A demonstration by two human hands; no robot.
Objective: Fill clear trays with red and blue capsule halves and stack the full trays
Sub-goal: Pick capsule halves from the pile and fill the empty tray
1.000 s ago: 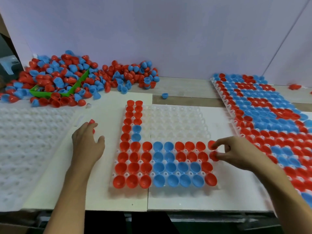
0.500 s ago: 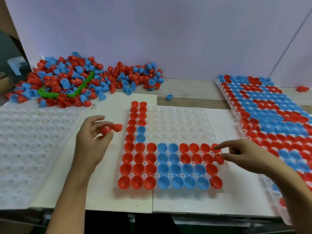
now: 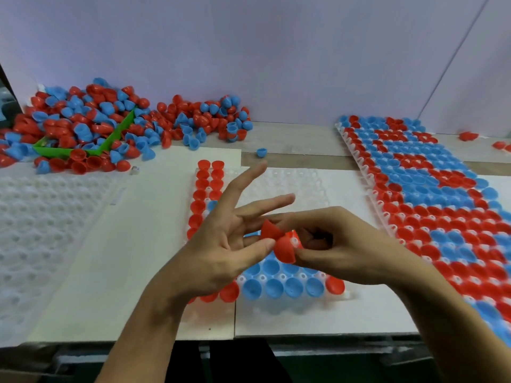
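Two red capsule halves (image 3: 276, 241) pinched between left hand (image 3: 221, 244) and right hand (image 3: 331, 244), both fingers curled on them, above part-filled clear tray (image 3: 290, 186); loose pile (image 3: 83, 125) at 10 o'clock.

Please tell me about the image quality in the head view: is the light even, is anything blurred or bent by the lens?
In the head view the light is soft and even, with only faint shadows under the left hand and right hand; the red capsule halves they hold look slightly soft; the filled tray at right curves with wide-angle distortion; the empty tray at left is washed out.
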